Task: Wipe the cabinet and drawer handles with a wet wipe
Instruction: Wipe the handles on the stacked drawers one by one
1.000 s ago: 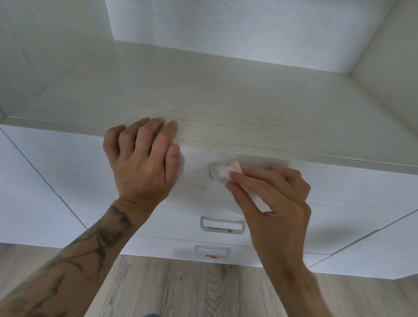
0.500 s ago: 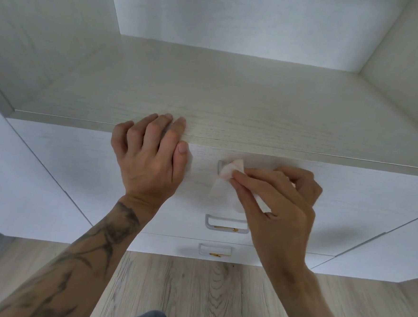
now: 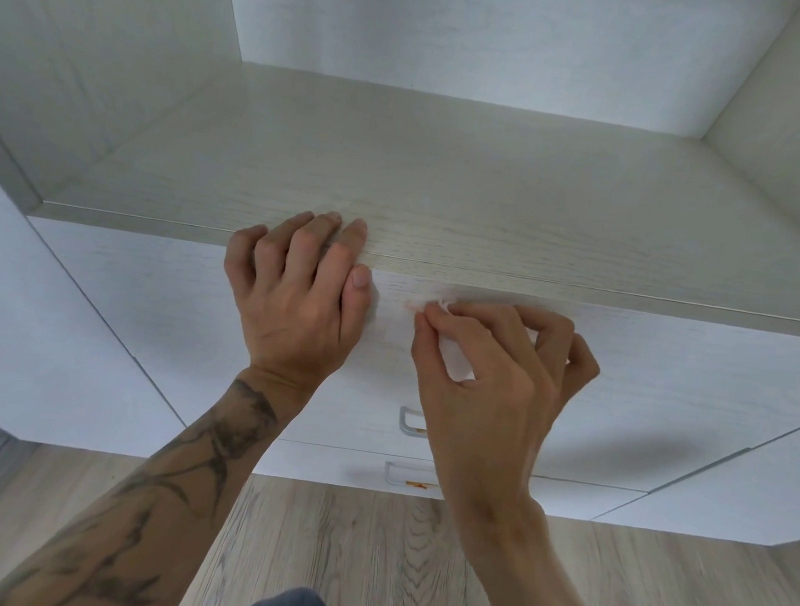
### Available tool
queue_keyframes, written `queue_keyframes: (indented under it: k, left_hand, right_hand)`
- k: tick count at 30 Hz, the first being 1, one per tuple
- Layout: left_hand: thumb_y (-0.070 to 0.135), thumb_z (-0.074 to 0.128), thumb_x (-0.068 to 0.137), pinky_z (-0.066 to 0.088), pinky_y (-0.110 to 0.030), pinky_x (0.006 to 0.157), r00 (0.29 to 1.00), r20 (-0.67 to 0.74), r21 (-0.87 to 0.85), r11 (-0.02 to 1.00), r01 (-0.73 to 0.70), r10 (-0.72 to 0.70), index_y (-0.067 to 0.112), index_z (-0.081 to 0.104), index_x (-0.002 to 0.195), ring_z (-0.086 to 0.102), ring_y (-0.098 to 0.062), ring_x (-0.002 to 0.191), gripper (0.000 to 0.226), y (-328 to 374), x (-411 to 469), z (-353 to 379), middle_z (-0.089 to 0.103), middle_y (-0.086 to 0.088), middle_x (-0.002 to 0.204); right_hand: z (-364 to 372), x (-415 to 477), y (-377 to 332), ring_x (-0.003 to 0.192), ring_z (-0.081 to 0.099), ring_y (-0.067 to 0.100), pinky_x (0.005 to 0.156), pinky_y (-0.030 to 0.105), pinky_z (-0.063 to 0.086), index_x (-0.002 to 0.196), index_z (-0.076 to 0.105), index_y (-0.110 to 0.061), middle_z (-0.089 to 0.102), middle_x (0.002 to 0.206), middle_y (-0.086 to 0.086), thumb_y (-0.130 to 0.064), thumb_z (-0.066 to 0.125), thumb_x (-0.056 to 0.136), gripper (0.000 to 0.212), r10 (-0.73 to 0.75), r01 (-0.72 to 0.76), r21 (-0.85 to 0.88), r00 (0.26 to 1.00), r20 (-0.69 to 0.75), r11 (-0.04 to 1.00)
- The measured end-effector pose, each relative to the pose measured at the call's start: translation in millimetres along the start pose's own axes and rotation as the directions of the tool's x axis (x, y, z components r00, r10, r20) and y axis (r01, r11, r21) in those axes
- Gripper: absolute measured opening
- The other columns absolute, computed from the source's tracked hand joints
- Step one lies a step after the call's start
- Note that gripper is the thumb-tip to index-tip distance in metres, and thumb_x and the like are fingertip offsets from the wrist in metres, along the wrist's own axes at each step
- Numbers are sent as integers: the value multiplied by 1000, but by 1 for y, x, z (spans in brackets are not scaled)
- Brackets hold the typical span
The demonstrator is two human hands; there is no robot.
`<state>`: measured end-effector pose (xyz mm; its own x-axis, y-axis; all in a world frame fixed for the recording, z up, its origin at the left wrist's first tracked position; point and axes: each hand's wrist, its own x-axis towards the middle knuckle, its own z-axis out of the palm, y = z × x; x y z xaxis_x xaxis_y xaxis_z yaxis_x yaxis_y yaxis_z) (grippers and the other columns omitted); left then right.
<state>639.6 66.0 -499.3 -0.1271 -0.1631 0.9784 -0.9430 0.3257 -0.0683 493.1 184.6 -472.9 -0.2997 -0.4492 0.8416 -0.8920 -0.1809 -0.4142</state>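
Right hand [image 3: 501, 385], wipe [image 3: 455, 366] now nearer shelf edge [image 3: 579, 287]

The right hand [image 3: 492, 385] is sliding the wipe [image 3: 454, 362] toward 10 o'clock, now hiding the top handle's left end; the wipe is bunching tighter in its grip.
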Motion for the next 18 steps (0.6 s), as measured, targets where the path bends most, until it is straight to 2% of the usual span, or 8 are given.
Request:
queue_keyframes:
  k: [4, 12, 18]
  left_hand:
    - [32, 34, 111, 37, -47, 103, 1000, -2, -1, 1000, 1, -1, 14, 74, 121, 61, -27, 111, 45, 2, -1, 0, 73, -8, 117]
    - [33, 34, 111, 37, -48, 102, 1000, -14, 2, 1000, 0, 0, 14, 74, 121, 60, -27, 111, 45, 1, -1, 2, 73, -8, 116]
    - [33, 34, 111, 36, -47, 104, 1000, -19, 7, 1000, 7, -6, 15, 74, 121, 61, -27, 111, 45, 0, -1, 2, 73, -8, 117]
  right_hand:
    - [-1, -4, 0, 94, 62, 23, 96, 44, 37, 80, 81, -25, 76, 86, -16, -24, 88, 87, 10, 4, -4, -2, 998, -58, 1000]
    - [1, -3, 0, 94, 59, 19, 95, 42, 36, 80, 80, -25, 75, 85, -16, -24, 86, 89, 11, -17, 18, 13, 999, -50, 1000]
    - [1, -1, -4, 95, 60, 19, 96, 41, 35, 78, 79, -26, 74, 83, -16, -24, 86, 89, 14, 26, -26, 0, 999, -30, 1000]
